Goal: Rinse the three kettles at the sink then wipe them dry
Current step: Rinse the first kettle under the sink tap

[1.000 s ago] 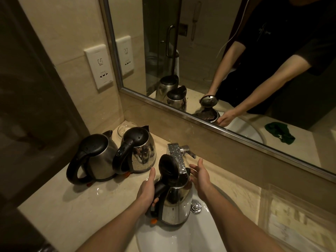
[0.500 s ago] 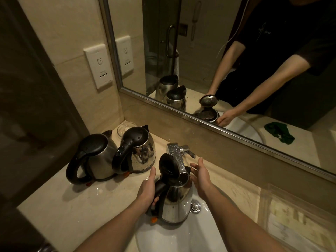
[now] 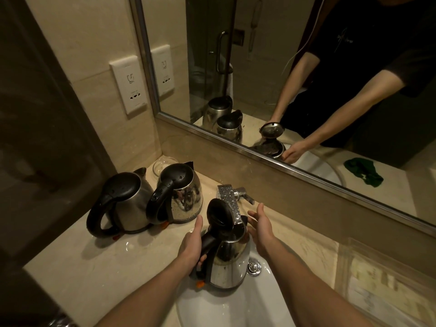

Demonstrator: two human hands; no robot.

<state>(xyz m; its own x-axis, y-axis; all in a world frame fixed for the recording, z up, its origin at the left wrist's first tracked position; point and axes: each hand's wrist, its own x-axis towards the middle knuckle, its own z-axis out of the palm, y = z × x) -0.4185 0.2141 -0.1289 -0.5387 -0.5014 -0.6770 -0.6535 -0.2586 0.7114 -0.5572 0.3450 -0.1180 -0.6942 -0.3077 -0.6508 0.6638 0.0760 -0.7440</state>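
While the wide mirror [image 3: 259, 67] fills the wall above, the work sits lower, on the beige stone countertop [image 3: 106, 267] and in the white sink basin [image 3: 236, 308] set into it. Two steel kettles with black handles stand closed on the counter left of the basin, close beside each other: the far-left kettle [image 3: 132, 204] and the shinier kettle [image 3: 184, 197] next to it.

The third kettle [image 3: 228, 263] is held upright over the basin, its black lid [image 3: 218, 214] swung up and its mouth under the chrome faucet [image 3: 230, 199]. The left hand [image 3: 191, 246] is wrapped round its black handle [image 3: 207, 244]. The right hand [image 3: 262, 230] is slack, fingers relaxed, just beside the spout side; whether it touches the steel cannot be told.

The steel shell is stiff, looks spotted with water and is probably slick, and it should grow heavier as it fills. The handle seems the sure hold, with a flat palm steadying the body. The hinged lid looks like the weak part and is best not used for lifting. A green cloth [image 3: 363, 171] shows only in the mirror.
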